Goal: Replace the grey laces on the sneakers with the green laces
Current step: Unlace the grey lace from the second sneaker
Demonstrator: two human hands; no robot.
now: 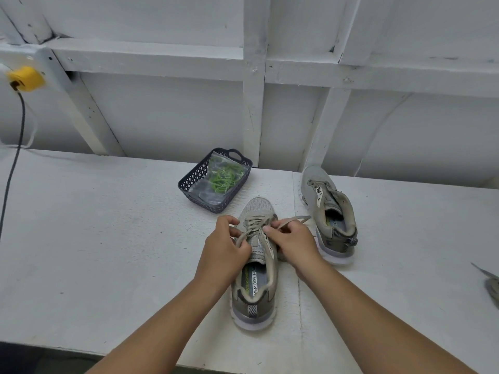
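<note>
A grey sneaker (pixel 256 279) stands in front of me on the white table, toe pointing away, with grey laces (pixel 256 225) threaded through it. My left hand (pixel 226 247) pinches a lace strand on the shoe's left side. On the right side my right hand (pixel 293 240) grips another strand, whose loose end (pixel 299 219) sticks out to the right. A second grey sneaker (pixel 328 211) stands to the right with no lace visible in it. Green laces (pixel 224 178) lie in a clear plastic bag inside a dark blue basket (pixel 189 184) behind the near shoe.
The white table (pixel 108 238) ends at a white wooden wall behind. A yellow plug (pixel 25 78) with a black cable hangs at the far left. A grey lace bundle (pixel 491 284) lies at the right edge of view.
</note>
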